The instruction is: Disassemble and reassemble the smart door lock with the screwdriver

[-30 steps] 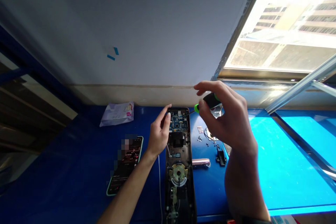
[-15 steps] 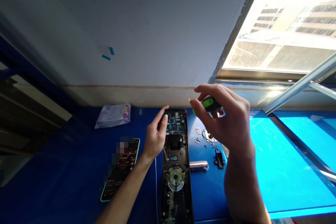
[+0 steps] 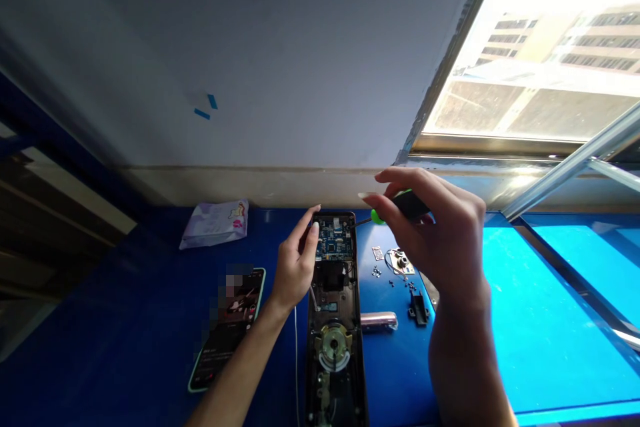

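Compared with half a second before, the screwdriver (image 3: 410, 203) is turned in the fingers of the right hand (image 3: 443, 240): where a green patch of its handle was facing up, now the black side shows. This hand closes its thumb and fingers around the handle. The thin shaft points to about 9 o'clock and reaches the 1 o'clock corner of the long casing (image 3: 349, 310), at the edge of the circuit board (image 3: 334, 240); its tip is too small to see clearly.

The left hand (image 3: 296, 268) is at the 11 o'clock edge of this casing, with thumb and index finger parted beside the board; I cannot tell how firmly it holds.

The casing lies on the blue table (image 3: 397, 367), its board at the 12 o'clock end. From the casing's middle, a lit phone (image 3: 226, 340) lies at 9 o'clock, and a purple packet (image 3: 214, 224) at 10 o'clock. At 2 o'clock are small screws (image 3: 376, 271) and a lens module (image 3: 401, 261); at 3 o'clock, a pink cylinder (image 3: 379, 321) and, farther, a black bracket (image 3: 419, 310).
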The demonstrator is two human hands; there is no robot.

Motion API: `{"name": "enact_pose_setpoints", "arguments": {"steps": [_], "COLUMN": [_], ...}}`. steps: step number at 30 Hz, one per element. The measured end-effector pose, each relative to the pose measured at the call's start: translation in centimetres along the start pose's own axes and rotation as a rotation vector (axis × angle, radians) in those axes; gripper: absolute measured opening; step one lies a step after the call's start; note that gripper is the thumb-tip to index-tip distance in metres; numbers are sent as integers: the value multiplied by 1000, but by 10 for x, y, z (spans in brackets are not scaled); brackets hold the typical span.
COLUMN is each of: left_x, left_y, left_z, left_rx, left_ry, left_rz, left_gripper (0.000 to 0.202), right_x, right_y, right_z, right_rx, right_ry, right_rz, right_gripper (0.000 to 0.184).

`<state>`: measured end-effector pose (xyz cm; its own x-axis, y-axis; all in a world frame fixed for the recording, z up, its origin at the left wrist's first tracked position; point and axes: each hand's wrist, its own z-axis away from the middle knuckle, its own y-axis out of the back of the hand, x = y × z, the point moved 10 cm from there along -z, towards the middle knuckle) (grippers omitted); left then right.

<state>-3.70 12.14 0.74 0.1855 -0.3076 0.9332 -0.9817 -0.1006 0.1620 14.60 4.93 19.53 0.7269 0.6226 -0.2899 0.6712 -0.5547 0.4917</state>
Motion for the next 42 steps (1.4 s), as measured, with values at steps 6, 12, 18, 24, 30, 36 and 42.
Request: {"name": "enact_pose_setpoints", "arguments": {"steps": [6,12,18,24,30,36,42], "left_x": [0,0,0,0,0,1,2], "left_y": [1,0,0,-1,-2,-2,-1], "left_z": [0,1,1,2,3,2,2], "left_rx": [-3,-3,2,-23,-32,-37,-21], "left_ry": [-2,-4,-3,25,38,28,20], "left_rz": [-15,-12,-21,-17,-1,-7,-26], "left_gripper": [62,60,60,57,54,53,54], "right_x": [-3,-9,-13,-16,-4,-16,-12], "right_y": [-8,-8,-8,-7,-1,-9,-4], "right_z": [0,-2,-1,-1,-1,-1,-2], "right_rx": [-83,-47,-69,-157,-30,-177,-69], "right_ry": [15,26,36,27,-21,19,0], "right_rz": [-82,-85,-88,-130,-57,-144,-78], "right_gripper": [37,19,24,28,11,37,12]}}
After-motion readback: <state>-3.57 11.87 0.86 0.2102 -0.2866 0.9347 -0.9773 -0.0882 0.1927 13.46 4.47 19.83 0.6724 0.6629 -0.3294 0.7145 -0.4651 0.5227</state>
